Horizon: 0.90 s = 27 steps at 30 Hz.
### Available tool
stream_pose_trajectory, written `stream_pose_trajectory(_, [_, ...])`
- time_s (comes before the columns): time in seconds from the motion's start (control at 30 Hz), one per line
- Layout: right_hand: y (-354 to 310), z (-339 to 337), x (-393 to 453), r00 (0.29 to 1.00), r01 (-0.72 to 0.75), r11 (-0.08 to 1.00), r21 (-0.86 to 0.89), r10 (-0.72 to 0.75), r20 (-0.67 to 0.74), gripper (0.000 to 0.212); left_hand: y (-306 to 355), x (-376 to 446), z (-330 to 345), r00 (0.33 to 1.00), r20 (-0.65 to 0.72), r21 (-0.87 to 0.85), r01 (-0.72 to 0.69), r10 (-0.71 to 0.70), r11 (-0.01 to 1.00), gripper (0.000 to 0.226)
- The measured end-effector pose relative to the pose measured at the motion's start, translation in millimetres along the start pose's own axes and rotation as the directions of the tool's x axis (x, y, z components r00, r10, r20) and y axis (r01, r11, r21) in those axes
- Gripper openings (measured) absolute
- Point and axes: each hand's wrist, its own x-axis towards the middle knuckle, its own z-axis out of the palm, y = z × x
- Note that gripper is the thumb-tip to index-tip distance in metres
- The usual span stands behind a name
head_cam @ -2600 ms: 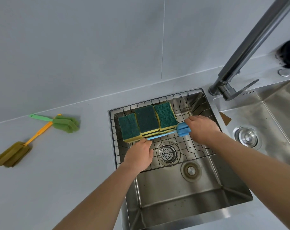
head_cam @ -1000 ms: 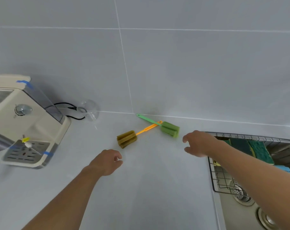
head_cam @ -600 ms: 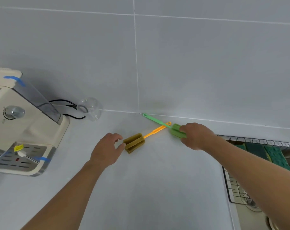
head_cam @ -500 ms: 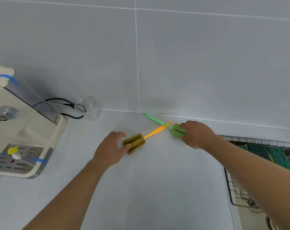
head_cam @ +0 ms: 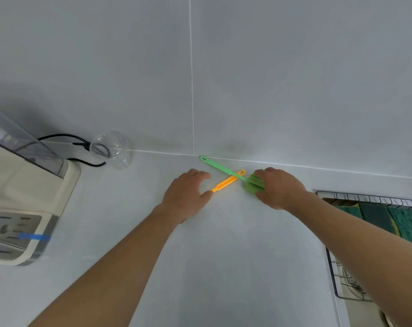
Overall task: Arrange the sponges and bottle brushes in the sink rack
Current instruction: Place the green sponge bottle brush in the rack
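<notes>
Two bottle brushes lie crossed on the white counter by the wall. My right hand (head_cam: 279, 188) is closed around the sponge head of the green brush (head_cam: 220, 169), whose handle points up-left to the wall. My left hand (head_cam: 185, 195) covers the olive head of the orange-handled brush (head_cam: 226, 183), fingers curled over it; the head itself is hidden. At the right edge the wire sink rack (head_cam: 365, 198) holds green-and-yellow sponges (head_cam: 374, 218) standing side by side.
A cream appliance (head_cam: 23, 204) with blue tape stands at the left. A clear glass (head_cam: 112, 149) and a black cable (head_cam: 66, 138) lie near the wall behind it. The tiled wall runs close behind the brushes. Part of the sink shows under the rack.
My hands left the rack and the view swung left. The right hand reached the green brush head and closed on it; the left hand moved onto the olive brush head, covering it.
</notes>
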Motion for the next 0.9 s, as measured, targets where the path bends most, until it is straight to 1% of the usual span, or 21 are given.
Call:
stream_pose_trajectory(0.1, [2.7, 4.7, 2.6, 1.000, -0.010, 1.000, 0.007, 0.010, 0.006, 0.051, 15.7, 22.2, 9.4, 0.997, 0.036, 0.039, -0.070, 0.068, 0.997, 0.044])
stream_pose_trajectory(0.2, [5.3, 8.4, 6.3, 1.000, -0.022, 0.999, 0.030, 0.021, 0.018, 0.056, 31.2, 42.5, 21.0, 0.985, 0.082, 0.116, -0.163, 0.154, 0.980, 0.037])
stream_pose_trajectory(0.33, [10.0, 14.9, 10.3, 1.000, -0.022, 0.997, 0.076, 0.021, 0.008, 0.056, 41.8, 62.3, 34.1, 0.964, 0.105, 0.204, -0.259, 0.242, 0.944, 0.035])
stream_pose_trajectory(0.43, [13.6, 19.5, 12.1, 1.000, -0.019, 0.994, 0.103, 0.018, 0.007, 0.051, 40.6, 74.6, 39.9, 0.965, 0.092, 0.289, -0.264, 0.247, 0.920, 0.030])
stream_pose_trajectory(0.5, [16.7, 22.8, 13.0, 1.000, -0.016, 0.993, 0.114, 0.015, 0.008, 0.051, 36.8, 81.9, 39.2, 0.965, 0.112, 0.339, -0.263, 0.239, 0.903, 0.028])
stream_pose_trajectory(0.63, [22.8, 28.8, 15.2, 1.000, -0.010, 0.991, 0.135, 0.009, 0.010, 0.054, 21.5, 92.8, 33.9, 0.958, 0.182, 0.358, -0.275, 0.223, 0.892, 0.037])
stream_pose_trajectory(0.77, [24.1, 30.6, 16.4, 1.000, 0.011, 0.987, 0.161, -0.011, -0.003, 0.051, 9.8, 95.8, 29.9, 0.952, 0.184, 0.392, -0.299, 0.245, 0.870, 0.032])
stream_pose_trajectory(0.9, [26.9, 30.0, 15.8, 1.000, 0.013, 0.985, 0.174, -0.011, -0.012, 0.050, 9.5, 95.8, 23.9, 0.947, 0.182, 0.412, -0.318, 0.265, 0.854, 0.033])
